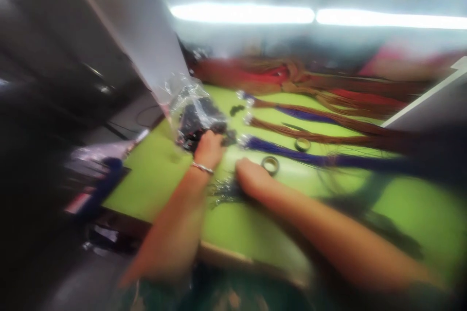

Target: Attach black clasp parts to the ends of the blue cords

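Observation:
My left hand [209, 148], a bracelet at its wrist, reaches to the mouth of a clear plastic bag [199, 104] full of small black parts. Its fingers are bent among the dark pieces, and what they pinch is hidden. Closer to me and to the right, my right hand [251, 175] is closed, knuckles up, its fingertips out of sight. Just left of and below it lies a bundle of dark wires [224, 192] with shiny metal ends; whether the hand grips any of them cannot be made out. Motion blurs the picture.
Brown wire bundles [302, 131] and a blue one [284, 148] with white connectors stretch across the green table [146, 182]. Two tape rolls [270, 165] lie near my right hand. Small black pieces [237, 109] sit beside the bag. Red and brown wires [255, 75] are piled behind.

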Tool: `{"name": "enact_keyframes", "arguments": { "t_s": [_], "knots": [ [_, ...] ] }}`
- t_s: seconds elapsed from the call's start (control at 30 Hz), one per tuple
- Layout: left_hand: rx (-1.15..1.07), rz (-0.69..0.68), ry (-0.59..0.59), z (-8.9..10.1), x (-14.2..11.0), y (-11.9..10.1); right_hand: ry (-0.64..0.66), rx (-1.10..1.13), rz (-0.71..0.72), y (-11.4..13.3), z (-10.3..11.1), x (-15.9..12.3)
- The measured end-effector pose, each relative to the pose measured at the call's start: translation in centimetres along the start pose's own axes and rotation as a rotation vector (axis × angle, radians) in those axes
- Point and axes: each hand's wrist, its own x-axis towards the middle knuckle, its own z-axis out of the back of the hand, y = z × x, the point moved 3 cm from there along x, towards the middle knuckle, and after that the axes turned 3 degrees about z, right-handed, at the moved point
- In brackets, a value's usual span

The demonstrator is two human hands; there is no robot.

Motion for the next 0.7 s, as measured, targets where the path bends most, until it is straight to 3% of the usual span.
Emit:
{"name": "enact_keyframes", "arguments": {
  "t_s": [0.17,0.33,0.4,0.5,0.6,0.7],
  "knots": [
    [0.033,0.024,0.017,0.3,0.0,0.3,0.035,0.076,0.005,-0.3,0.2,0.3],
    [-0.154,0.173,-0.03,1.4,0.3,1.4,-0.17,0.29,-0.052,-1.8,2.1,-0.1],
    [-0.34,0.218,-0.007,1.6,0.4,1.7,-0.255,0.418,-0.068,-2.4,2.8,-0.6],
    [-0.8,0.267,0.102,1.6,-0.1,1.1,-0.31,0.611,-0.072,-3.3,3.8,-1.9],
    [-1.3,0.268,0.261,2.0,-1.2,-1.1,-0.365,0.715,-0.085,-4.4,4.6,-3.3],
    [-1.594,0.277,0.443,2.1,-2.6,-3.7,-0.464,0.741,-0.102,-5.4,4.9,-4.3]
  ]
}}
